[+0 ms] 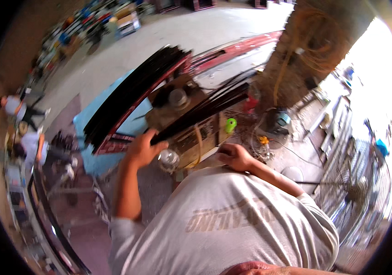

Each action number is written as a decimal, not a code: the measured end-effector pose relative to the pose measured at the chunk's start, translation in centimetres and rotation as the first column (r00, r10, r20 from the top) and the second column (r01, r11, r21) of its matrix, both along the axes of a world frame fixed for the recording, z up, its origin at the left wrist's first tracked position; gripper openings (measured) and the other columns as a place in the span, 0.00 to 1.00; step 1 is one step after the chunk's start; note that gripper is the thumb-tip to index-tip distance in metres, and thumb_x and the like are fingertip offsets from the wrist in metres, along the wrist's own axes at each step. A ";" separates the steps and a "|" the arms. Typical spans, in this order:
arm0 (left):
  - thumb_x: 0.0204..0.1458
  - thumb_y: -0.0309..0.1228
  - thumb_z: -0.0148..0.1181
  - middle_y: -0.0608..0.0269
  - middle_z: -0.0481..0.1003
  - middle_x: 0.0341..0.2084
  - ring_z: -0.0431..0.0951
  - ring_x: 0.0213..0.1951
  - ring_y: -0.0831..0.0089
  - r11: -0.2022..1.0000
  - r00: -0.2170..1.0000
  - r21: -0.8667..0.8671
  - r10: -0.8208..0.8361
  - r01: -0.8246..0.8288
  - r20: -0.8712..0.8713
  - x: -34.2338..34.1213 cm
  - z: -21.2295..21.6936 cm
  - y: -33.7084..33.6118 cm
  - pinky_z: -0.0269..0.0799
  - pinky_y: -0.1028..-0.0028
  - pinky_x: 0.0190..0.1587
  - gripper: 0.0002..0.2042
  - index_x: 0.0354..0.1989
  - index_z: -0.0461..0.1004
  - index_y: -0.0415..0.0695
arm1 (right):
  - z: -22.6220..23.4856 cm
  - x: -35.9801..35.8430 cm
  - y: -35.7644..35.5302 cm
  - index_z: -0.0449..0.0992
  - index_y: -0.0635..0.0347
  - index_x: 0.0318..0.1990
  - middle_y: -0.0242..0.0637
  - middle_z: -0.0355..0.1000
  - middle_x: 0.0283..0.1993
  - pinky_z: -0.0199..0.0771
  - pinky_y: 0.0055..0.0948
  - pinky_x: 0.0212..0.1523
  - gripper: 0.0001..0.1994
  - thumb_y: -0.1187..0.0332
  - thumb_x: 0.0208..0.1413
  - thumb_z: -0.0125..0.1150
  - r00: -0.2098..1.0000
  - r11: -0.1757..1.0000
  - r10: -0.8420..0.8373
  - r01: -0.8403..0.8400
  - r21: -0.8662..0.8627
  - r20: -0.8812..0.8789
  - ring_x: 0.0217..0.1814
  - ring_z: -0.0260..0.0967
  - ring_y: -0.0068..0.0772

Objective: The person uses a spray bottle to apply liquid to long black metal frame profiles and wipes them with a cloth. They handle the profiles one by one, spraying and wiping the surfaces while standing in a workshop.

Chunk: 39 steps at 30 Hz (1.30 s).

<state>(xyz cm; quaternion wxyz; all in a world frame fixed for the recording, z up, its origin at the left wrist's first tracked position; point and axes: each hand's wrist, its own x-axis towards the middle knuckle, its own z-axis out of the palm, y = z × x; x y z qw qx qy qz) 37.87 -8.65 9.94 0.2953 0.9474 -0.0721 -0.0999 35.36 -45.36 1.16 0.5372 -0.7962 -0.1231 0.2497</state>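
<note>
My left hand is closed round the near end of a bundle of long dark strips. The strips slant away to the right across a wooden work stand. My right hand rests just right of the stand's near edge, close to my shirt. Its fingers are curled in, and whatever they hold, if anything, is hidden. Beside my left hand stands a clear jar. Another round clear container sits on the machine-like block behind the strips. A bright green object is at the stand's right side.
A large stack of dark strips lies on a red rack over a blue sheet. A thick pillar with coiled hose rises at right, near a power tool. A fan stands right. Two people are far left.
</note>
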 end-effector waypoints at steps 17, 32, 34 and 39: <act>0.54 0.36 0.69 0.65 0.75 0.22 0.75 0.27 0.78 0.836 0.953 -0.542 -0.089 -0.086 -0.288 -11.6 -6.7 -2.5 0.71 0.71 0.30 0.12 0.37 0.75 0.40 | 3.4 -6.5 7.4 0.76 0.65 0.53 0.30 0.77 0.43 0.78 0.28 0.48 0.14 0.65 0.66 0.62 0.983 0.780 -0.091 0.168 0.603 -0.157 0.45 0.74 0.22; 0.63 0.38 0.60 0.68 0.78 0.27 0.76 0.25 0.77 0.820 0.978 -0.537 0.204 -0.196 -0.046 -16.7 -6.5 -5.7 0.73 0.73 0.30 0.12 0.40 0.75 0.41 | 0.6 -3.1 0.3 0.75 0.64 0.48 0.35 0.76 0.41 0.73 0.29 0.44 0.09 0.74 0.62 0.55 0.860 0.722 -0.506 0.379 0.578 0.068 0.40 0.71 0.28; 0.66 0.37 0.55 0.69 0.75 0.25 0.72 0.21 0.80 0.809 0.947 -0.550 0.305 -0.205 0.096 -18.1 -8.6 -5.7 0.70 0.74 0.26 0.11 0.42 0.72 0.41 | 2.8 -1.4 -2.4 0.74 0.64 0.51 0.35 0.74 0.46 0.72 0.29 0.47 0.15 0.76 0.57 0.51 0.734 0.578 -0.678 0.506 0.641 0.032 0.43 0.70 0.29; 0.63 0.35 0.62 0.57 0.77 0.29 0.78 0.33 0.65 0.800 0.880 -0.494 0.457 -0.341 0.132 -20.4 -6.4 -7.3 0.74 0.67 0.37 0.12 0.42 0.75 0.38 | -0.9 0.4 -9.3 0.73 0.64 0.37 0.32 0.72 0.32 0.68 0.26 0.41 0.08 0.77 0.57 0.45 0.689 0.811 -0.534 0.253 0.528 0.490 0.36 0.66 0.27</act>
